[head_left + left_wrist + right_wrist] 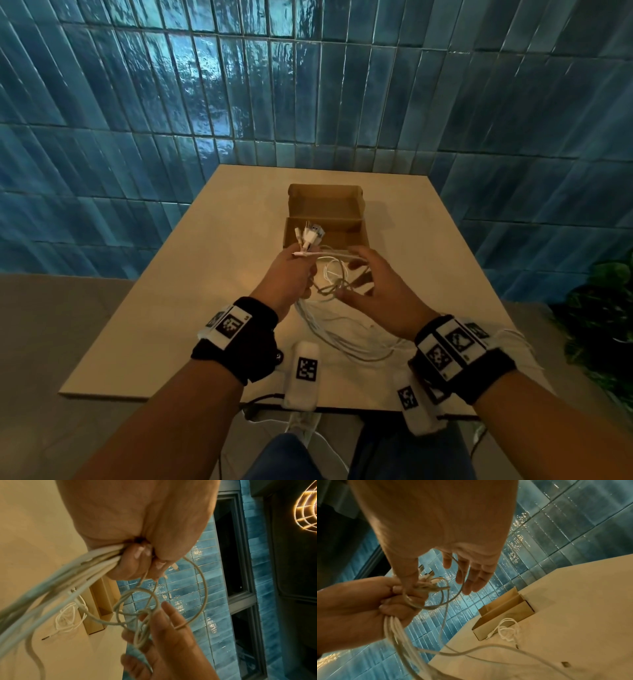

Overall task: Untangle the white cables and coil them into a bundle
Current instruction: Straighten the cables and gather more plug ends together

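While the left hand (291,274) clenches the white cables (329,329) at centre frame, the slack-fingered right hand (373,291) may tighten their snarled loop (334,286).

1. White cables (337,334) against a beige table (191,274).
2. Plain brown box (325,212) at twelve o'clock.
3. Glossy blue wall tiles (239,85).
4. Black wristbands (251,337) carry black-and-white square-patterned tags.
5. Green plant (599,318) at three o'clock.

Head view looks forward and down over the counter (219,219) toward the cardboard box (325,219). Wrist views sit close beneath each palm, facing that box; all share it.
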Motion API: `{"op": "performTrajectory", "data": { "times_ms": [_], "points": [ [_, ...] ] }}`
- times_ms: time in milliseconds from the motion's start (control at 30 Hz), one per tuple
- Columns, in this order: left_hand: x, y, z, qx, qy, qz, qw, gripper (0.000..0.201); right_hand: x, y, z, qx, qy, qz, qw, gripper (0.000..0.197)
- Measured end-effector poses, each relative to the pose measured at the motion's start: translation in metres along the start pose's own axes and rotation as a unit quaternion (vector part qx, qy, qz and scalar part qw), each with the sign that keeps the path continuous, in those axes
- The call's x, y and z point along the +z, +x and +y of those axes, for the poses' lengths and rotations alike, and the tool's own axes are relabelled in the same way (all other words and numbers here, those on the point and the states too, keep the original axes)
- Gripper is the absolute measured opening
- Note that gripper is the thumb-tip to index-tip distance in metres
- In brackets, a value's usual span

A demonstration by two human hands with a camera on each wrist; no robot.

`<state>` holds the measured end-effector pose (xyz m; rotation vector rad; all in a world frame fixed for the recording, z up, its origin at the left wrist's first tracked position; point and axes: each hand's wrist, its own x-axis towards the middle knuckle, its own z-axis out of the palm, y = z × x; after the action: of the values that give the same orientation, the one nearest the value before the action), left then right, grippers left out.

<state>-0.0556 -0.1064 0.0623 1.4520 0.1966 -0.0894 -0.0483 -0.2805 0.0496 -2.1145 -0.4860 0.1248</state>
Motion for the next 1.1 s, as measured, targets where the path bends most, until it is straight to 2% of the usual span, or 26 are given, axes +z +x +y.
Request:
{"op": "performTrajectory", "data": {
  "times_ms": [67,167,233,333,567,700,800,867,967,1100],
  "points": [
    [0.001,-0.001,0.0,0.001,0.006,-0.003,1.0,0.018,0.002,0.002,-0.007,-0.015,-0.018,0.0,1.0,0.068],
    [0.001,0.0,-0.001,0.005,0.011,-0.005,1.0,0.021,0.0,0.003,-0.012,-0.015,-0.042,-0.021,0.999,0.043],
    [0.001,-0.001,-0.001,0.006,0.009,-0.011,1.0,0.024,-0.001,0.004,-0.013,-0.01,-0.058,-0.041,0.997,0.033],
    [-0.001,-0.002,-0.003,0.005,0.001,-0.016,1.0,0.021,-0.001,0.004,-0.011,-0.012,-0.068,-0.042,0.997,0.03],
    [-0.011,-0.001,-0.01,-0.02,0.019,0.0,1.0,0.014,-0.008,0.006,-0.007,0.053,0.116,-0.005,0.992,0.017],
    [-0.008,-0.004,-0.011,-0.023,0.037,-0.012,0.999,0.013,-0.007,0.011,-0.007,0.081,0.198,0.058,0.975,0.018],
    [-0.007,-0.005,-0.012,-0.002,0.084,-0.042,0.996,0.021,-0.006,0.013,-0.008,0.084,0.224,0.076,0.968,0.02],
    [-0.007,-0.004,-0.013,0.01,0.098,-0.036,0.995,0.025,-0.006,0.012,-0.01,0.084,0.235,0.073,0.966,0.014],
    [-0.005,-0.004,-0.012,0.022,0.09,-0.027,0.995,0.027,-0.008,0.011,-0.012,0.088,0.258,0.074,0.959,0.006],
    [0.0,-0.006,-0.01,0.015,0.058,-0.027,0.998,0.03,-0.006,0.009,-0.013,0.085,0.247,0.09,0.961,0.007]
  ]
}}
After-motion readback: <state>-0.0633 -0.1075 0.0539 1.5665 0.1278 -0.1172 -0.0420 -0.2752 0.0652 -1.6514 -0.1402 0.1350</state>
